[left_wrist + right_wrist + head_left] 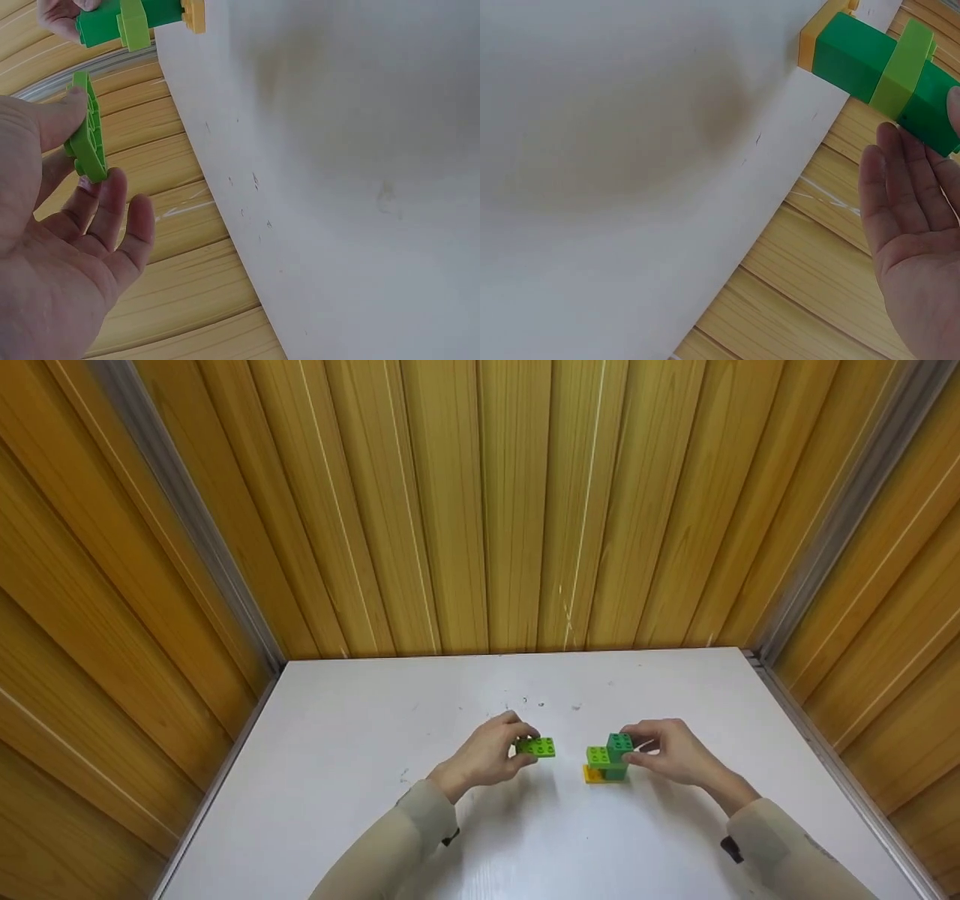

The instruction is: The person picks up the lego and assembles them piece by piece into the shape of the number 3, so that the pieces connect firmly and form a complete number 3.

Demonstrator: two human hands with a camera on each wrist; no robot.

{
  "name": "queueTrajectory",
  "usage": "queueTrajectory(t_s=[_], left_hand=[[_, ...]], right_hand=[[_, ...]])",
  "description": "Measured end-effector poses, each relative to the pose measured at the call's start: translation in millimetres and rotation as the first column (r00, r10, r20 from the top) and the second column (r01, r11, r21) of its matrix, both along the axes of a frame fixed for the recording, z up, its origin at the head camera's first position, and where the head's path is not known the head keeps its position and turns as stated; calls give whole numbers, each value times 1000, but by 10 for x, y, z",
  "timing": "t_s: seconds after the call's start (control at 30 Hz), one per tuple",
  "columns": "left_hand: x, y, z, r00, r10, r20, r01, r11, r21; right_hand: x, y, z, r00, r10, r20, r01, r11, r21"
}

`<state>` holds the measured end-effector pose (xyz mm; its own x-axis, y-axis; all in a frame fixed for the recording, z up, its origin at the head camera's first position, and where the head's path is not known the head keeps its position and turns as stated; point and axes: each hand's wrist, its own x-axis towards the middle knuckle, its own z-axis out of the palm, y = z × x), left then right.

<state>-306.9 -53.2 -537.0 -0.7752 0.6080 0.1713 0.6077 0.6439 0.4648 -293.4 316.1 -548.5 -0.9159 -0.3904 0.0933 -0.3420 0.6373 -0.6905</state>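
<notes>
My left hand [491, 750] pinches a flat lime-green building brick [537, 747] between thumb and fingers, above the table. In the left wrist view the hollow underside of this lime-green brick [91, 135] shows, and the other fingers lie away from it. To the right stands a small stack of bricks: a yellow-orange base plate [595, 775], a dark green block, a lime-green brick [598, 756] jutting left, and a dark green block [619, 744] on top. My right hand [675, 750] holds that top block between thumb and fingers. The two hands' bricks are apart.
The white table [337, 735] bears a few small dark marks near its middle. Wood-patterned walls [510, 510] rise behind it and on both sides, with grey metal strips [202, 532] at the corners.
</notes>
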Motion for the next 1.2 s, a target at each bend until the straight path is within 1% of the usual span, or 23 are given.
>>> queueTrajectory(t_s=[0.2,0.4,0.63,0.83,1.03,1.2], left_hand=[[-4,109,67,1000,-7,24,7,1000,11],[2,213,149,999,-29,46,27,999,44],[1,329,217,997,-49,63,45,997,61],[3,456,237,996,-65,54,61,996,68],[10,581,262,994,-57,92,51,997,61],[11,674,270,993,-56,108,51,998,46]], right_hand=[[-12,-5,-20,1000,4,-17,-4,1000,11],[-22,-16,-5,999,23,-24,-22,999,31],[-24,-17,13,999,46,-26,-46,999,22],[-25,-12,-7,997,64,-34,-65,998,-7],[-3,-6,-34,998,64,-7,-64,998,-22],[14,5,-25,999,41,-28,-42,999,-7]])
